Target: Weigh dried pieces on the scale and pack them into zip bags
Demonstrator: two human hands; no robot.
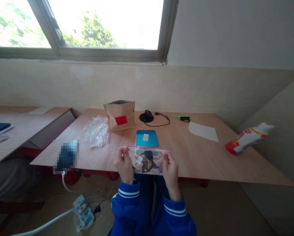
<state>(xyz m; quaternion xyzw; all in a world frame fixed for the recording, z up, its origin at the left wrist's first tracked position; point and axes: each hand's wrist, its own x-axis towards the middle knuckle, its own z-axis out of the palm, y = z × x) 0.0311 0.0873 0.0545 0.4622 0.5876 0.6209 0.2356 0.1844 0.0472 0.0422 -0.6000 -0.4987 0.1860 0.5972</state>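
Note:
A clear zip bag (148,162) with a red seal line is stretched between my two hands at the table's front edge. Dark and brown flat pieces and a small white label show inside it. My left hand (124,164) pinches its upper left corner, and my right hand (170,168) grips the upper right corner. Just behind the bag lies a blue square scale-like device (151,137) with a white sticker. Farther back stands an open brown paper pouch (121,118) with a red label. Left of the pouch is a heap of clear plastic bags (97,132).
On the wooden table (181,154) are a black round-based device with a cable (147,116), a green-and-black screwdriver (184,118), torn white paper (203,131) and a red-and-white bottle (247,139). A blurred-out object (67,157) sits at the left edge. A power strip (84,213) lies on the floor.

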